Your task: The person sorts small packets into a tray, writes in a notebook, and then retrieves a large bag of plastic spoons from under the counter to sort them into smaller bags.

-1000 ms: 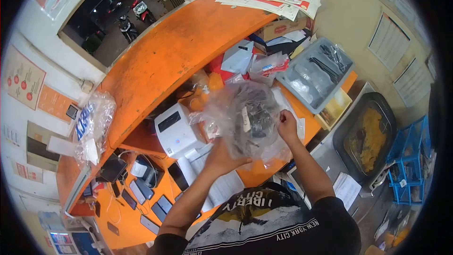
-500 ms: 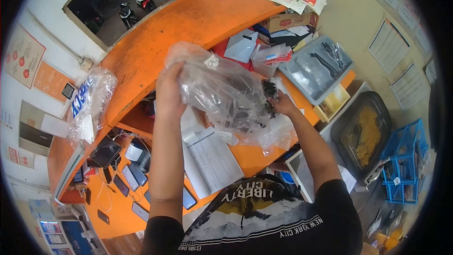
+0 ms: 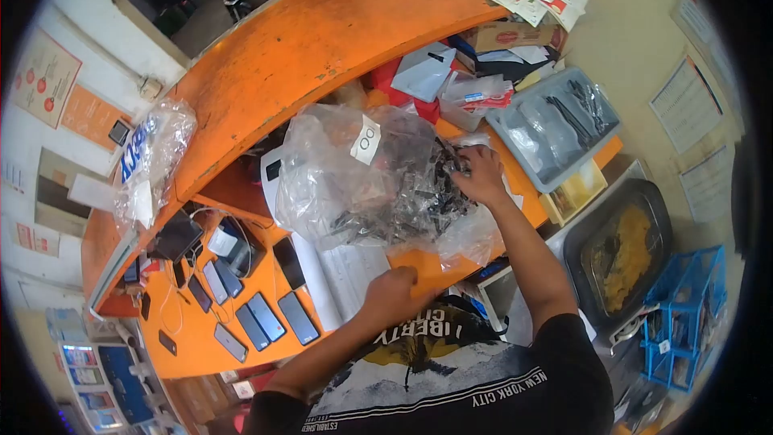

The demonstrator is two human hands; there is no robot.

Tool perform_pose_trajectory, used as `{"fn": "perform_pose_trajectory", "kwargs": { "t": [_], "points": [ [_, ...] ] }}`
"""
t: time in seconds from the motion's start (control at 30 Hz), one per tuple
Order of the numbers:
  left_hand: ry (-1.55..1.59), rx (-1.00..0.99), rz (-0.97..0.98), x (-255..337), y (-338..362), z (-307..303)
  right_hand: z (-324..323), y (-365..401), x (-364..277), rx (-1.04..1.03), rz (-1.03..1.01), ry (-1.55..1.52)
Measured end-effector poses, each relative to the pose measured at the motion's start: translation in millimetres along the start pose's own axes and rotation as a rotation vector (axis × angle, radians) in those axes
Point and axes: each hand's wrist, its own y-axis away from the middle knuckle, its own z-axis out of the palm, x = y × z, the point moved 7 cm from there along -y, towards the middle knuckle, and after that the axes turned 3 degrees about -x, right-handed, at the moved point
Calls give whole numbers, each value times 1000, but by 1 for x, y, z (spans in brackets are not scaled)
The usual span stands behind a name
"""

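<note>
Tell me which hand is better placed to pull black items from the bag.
Likely the right hand: it is right at the black items. The left hand is nearer the body, apart from the bag.

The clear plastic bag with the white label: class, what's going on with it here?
The person's right hand is at the right-hand end of the clear plastic bag, fingers against the dark items bunched there; whether it grips them is hard to tell. The left hand is apart from the bag. The white label faces up, and several phones lie off to the left.
</note>
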Motion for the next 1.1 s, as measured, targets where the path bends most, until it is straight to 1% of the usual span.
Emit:
{"fn": "perform_pose_trajectory", "kwargs": {
  "t": [0.03, 0.07, 0.13, 0.2, 0.27, 0.3, 0.33, 0.37, 0.4, 0.47, 0.5, 0.53, 0.6, 0.63, 0.67, 0.7, 0.77, 0.83, 0.87, 0.97, 1.0, 1.1],
  "points": [
    [122, -312, -422, -34, -9, 39, 2, -5, -11, -52, -39, 29],
    [131, -239, -474, -42, -26, 46, 4, -11, -22, -100, -78, 59],
    [145, -101, -572, -53, -61, 56, 14, -25, -32, -208, 2, 119],
    [163, 31, -678, -69, -77, 67, 20, -29, -36, -321, 67, 161],
    [9, 193, -508, -83, -94, 71, 19, -39, -39, -412, 110, 177],
    [-73, 270, -419, -84, -99, 68, 26, -50, -31, -409, 79, 113],
    [-83, 321, -321, -71, -101, 52, 38, -61, -14, -408, 52, 46],
    [-95, 367, -220, -47, -101, 25, 46, -67, 2, -406, 30, -24],
    [-108, 411, -116, -23, -101, -4, 42, -70, 9, -338, -37, -93],
    [39, 423, 13, 9, -104, -52, 44, -80, 29, -361, -94, -152],
    [121, 433, -12, 19, -106, -78, 45, -83, 34, -372, -123, -180],
    [203, 444, -36, 26, -108, -102, 23, -75, 23, -383, -97, -193],
    [266, 446, -109, 31, -113, -145, 12, -85, 20, -393, -135, -134],
    [241, 454, -122, 32, -117, -162, 8, -88, 20, -398, -152, -107],
    [215, 462, -134, 30, -123, -176, -9, -86, 10, -330, -213, -128],
    [178, 519, -93, 29, -130, -189, -28, -82, -3, -262, -272, -148],
    [103, 642, -9, 29, -140, -215, -41, -81, -13, -188, -334, -153],
    [-6, 569, -103, 30, -147, -236, -43, -84, -12, -173, -325, -126],
    [-56, 531, -155, 29, -151, -242, -42, -83, -10, -180, -315, -100],
    [-64, 420, -148, -10, -182, -237, -41, -72, -12, -172, -296, -47],
    [-181, 366, -159, -11, -185, -231, -44, -66, -15, -131, -285, -49],
    [-226, 318, -76, -21, -174, -197, -53, -40, -29, 65, -349, -19]
  ]
}}
